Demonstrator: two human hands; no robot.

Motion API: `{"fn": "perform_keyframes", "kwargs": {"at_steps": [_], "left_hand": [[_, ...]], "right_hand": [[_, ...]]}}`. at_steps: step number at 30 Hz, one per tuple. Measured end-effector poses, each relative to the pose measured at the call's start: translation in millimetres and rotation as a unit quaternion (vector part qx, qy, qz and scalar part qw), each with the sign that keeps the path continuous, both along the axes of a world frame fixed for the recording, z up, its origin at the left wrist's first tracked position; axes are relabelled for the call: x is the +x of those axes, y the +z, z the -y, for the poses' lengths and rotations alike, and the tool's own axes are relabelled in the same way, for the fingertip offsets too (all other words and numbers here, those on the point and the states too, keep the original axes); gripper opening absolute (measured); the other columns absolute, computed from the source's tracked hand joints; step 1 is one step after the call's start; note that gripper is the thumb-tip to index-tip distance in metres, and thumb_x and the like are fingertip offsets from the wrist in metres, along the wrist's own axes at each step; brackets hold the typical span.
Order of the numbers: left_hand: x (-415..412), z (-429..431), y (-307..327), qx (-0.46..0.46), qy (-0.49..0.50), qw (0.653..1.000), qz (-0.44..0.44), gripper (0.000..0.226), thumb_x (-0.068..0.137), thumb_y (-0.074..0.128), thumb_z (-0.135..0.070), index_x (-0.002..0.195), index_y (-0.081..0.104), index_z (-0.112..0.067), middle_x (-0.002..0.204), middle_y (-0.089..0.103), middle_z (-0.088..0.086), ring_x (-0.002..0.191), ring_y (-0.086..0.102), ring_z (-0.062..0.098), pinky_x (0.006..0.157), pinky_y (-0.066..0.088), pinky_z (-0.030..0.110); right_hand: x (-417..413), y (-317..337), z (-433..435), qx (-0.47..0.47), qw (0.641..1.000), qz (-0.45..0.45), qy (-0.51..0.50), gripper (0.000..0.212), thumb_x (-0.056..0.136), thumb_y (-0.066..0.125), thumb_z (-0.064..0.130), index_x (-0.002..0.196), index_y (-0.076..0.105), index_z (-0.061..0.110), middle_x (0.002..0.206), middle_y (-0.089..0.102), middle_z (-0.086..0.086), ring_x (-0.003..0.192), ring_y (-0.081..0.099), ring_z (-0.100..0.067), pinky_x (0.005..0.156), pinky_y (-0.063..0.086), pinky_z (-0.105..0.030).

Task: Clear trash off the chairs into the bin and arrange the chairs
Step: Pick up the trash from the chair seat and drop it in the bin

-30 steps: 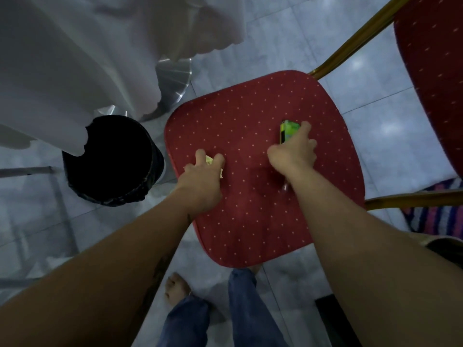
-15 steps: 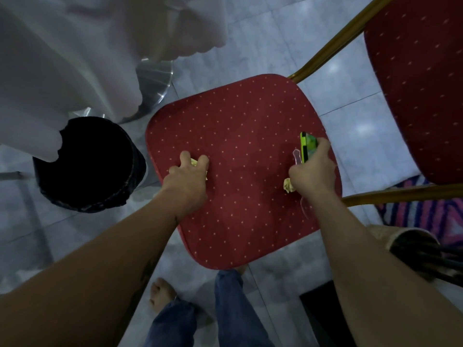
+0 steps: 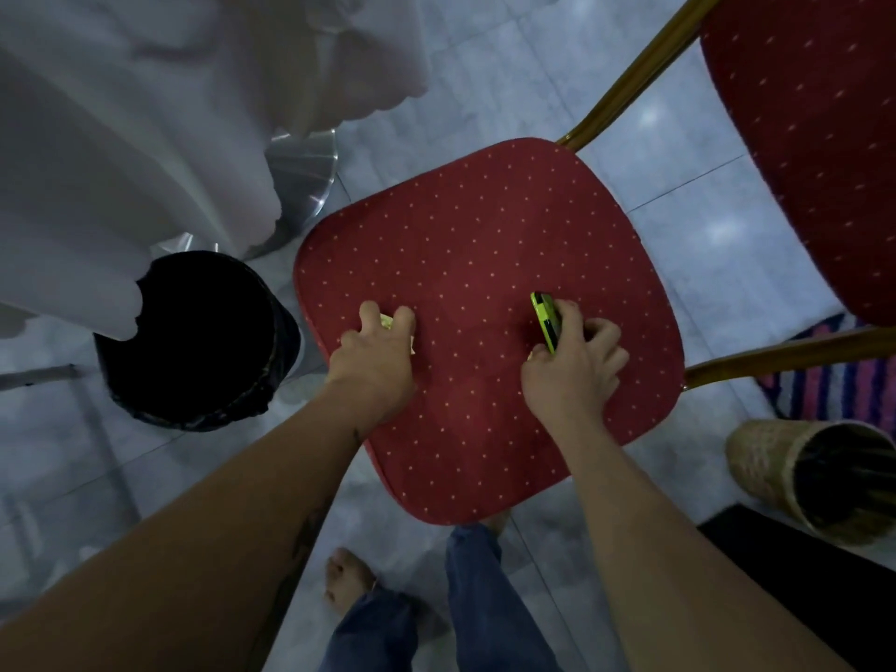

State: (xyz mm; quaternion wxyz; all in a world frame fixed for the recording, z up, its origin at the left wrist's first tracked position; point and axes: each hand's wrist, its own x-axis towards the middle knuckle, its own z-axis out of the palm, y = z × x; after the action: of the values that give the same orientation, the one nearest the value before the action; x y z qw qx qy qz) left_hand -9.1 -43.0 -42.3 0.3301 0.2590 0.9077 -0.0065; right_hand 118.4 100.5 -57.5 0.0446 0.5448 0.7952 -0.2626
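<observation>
A red chair seat [image 3: 460,235] with small pale dots fills the middle of the view, on a gold frame. My left hand [image 3: 376,361] presses on the seat's left part, its fingers closed over a pale yellow scrap of paper [image 3: 388,322]. My right hand [image 3: 574,363] holds a green and black wrapper [image 3: 544,320] upright on the seat, with another pale scrap tucked under the palm. The black bin [image 3: 194,341] stands on the floor just left of the seat, lined with a dark bag.
A white tablecloth [image 3: 145,138] hangs over the bin's far edge, with a shiny metal table base [image 3: 300,177] behind. The chair's red back [image 3: 814,138] is at top right. A woven basket [image 3: 814,482], a striped rug [image 3: 834,375] and a dark mat lie at right.
My right hand slid back toward the seat's middle with the green wrapper and its fingers spread. My left hand stayed on the yellow scrap. The view shifted, showing the woven basket.
</observation>
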Motion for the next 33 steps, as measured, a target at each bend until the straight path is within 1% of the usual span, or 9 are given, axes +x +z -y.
{"fn": "perform_keyframes", "kwargs": {"at_steps": [5, 11, 17, 20, 24, 26, 29, 31, 33], "left_hand": [[-2, 6, 3, -0.003, -0.01, 1.0, 0.019, 0.05, 0.084, 0.062, -0.014, 0.125, 0.035, -0.022, 0.128, 0.028, 0.013, 0.086, 0.044, 0.031, 0.07, 0.044, 0.043], [-10, 5, 16, 0.011, -0.019, 0.997, 0.074, 0.046, 0.084, 0.058, -0.012, 0.123, 0.038, -0.024, 0.126, 0.029, 0.012, 0.08, 0.05, 0.033, 0.068, 0.044, 0.041], [-11, 52, 20, 0.166, 0.118, 0.973, 0.111, 0.041, 0.087, 0.062, -0.015, 0.124, 0.053, -0.031, 0.117, 0.046, -0.001, 0.104, 0.05, 0.019, 0.088, 0.036, 0.024], [-5, 98, 12, 0.237, 0.235, 0.94, 0.072, 0.038, 0.086, 0.067, -0.011, 0.121, 0.06, -0.026, 0.113, 0.055, 0.001, 0.095, 0.052, 0.012, 0.085, 0.042, 0.022], [-18, 173, -3, 0.237, 0.438, 0.865, 0.057, 0.041, 0.084, 0.068, -0.011, 0.12, 0.058, -0.028, 0.104, 0.063, 0.005, 0.084, 0.063, 0.019, 0.069, 0.048, 0.025], [-33, 215, -14, 0.209, 0.516, 0.825, 0.098, 0.038, 0.083, 0.07, -0.014, 0.116, 0.053, -0.026, 0.094, 0.064, 0.004, 0.074, 0.061, 0.018, 0.06, 0.047, 0.027], [-58, 263, -30, 0.201, 0.555, 0.796, 0.134, 0.017, 0.078, 0.07, -0.01, 0.086, 0.055, -0.007, 0.07, 0.055, 0.008, 0.057, 0.051, 0.021, 0.054, 0.04, 0.028], [-78, 294, -43, 0.207, 0.562, 0.786, 0.151, 0.023, 0.081, 0.068, -0.005, 0.068, 0.05, -0.013, 0.058, 0.048, 0.006, 0.05, 0.045, 0.02, 0.051, 0.036, 0.028], [-100, 317, -52, 0.225, 0.569, 0.773, 0.167, 0.025, 0.084, 0.066, -0.005, 0.069, 0.051, -0.018, 0.056, 0.049, 0.003, 0.048, 0.046, 0.017, 0.049, 0.036, 0.026]], "right_hand": [[-9, 0, 24, 0.01, 0.999, 0.032, 0.0, 0.065, 0.091, 0.059, 0.024, 0.148, 0.03, 0.032, 0.147, 0.026, -0.012, 0.124, 0.033, -0.031, 0.101, 0.036, -0.046], [8, 0, 42, 0.071, 0.981, 0.037, 0.176, 0.076, 0.083, 0.068, 0.02, 0.151, 0.034, 0.02, 0.138, 0.039, -0.017, 0.108, 0.044, -0.029, 0.088, 0.049, -0.04], [2, 6, 31, 0.027, 0.971, 0.019, 0.236, 0.072, 0.081, 0.062, 0.01, 0.147, 0.035, 0.014, 0.125, 0.044, -0.013, 0.105, 0.052, -0.033, 0.08, 0.052, -0.044], [-18, 18, 31, -0.04, 0.994, -0.028, 0.094, 0.064, 0.078, 0.063, 0.004, 0.14, 0.046, 0.011, 0.117, 0.053, -0.018, 0.104, 0.057, -0.04, 0.088, 0.045, -0.042], [-61, 41, 78, -0.155, 0.982, -0.107, 0.018, 0.034, 0.079, 0.063, 0.0, 0.109, 0.058, 0.016, 0.082, 0.062, -0.008, 0.07, 0.06, -0.027, 0.063, 0.044, -0.031], [-91, 44, 122, -0.232, 0.963, -0.134, 0.028, 0.025, 0.081, 0.062, -0.001, 0.096, 0.058, 0.018, 0.072, 0.061, -0.006, 0.056, 0.055, -0.02, 0.054, 0.045, -0.032], [-140, 41, 184, -0.387, 0.908, -0.161, 0.01, 0.024, 0.084, 0.057, -0.011, 0.087, 0.054, 0.013, 0.07, 0.052, -0.014, 0.051, 0.048, -0.017, 0.037, 0.038, -0.025], [-180, 30, 223, -0.461, 0.878, -0.131, -0.013, 0.029, 0.086, 0.056, -0.014, 0.09, 0.053, 0.014, 0.066, 0.052, -0.012, 0.051, 0.052, -0.017, 0.033, 0.035, -0.018], [-214, 14, 257, -0.511, 0.856, -0.075, -0.019, 0.027, 0.087, 0.055, -0.014, 0.092, 0.052, 0.013, 0.065, 0.055, -0.01, 0.055, 0.056, -0.018, 0.032, 0.036, -0.016]]}}
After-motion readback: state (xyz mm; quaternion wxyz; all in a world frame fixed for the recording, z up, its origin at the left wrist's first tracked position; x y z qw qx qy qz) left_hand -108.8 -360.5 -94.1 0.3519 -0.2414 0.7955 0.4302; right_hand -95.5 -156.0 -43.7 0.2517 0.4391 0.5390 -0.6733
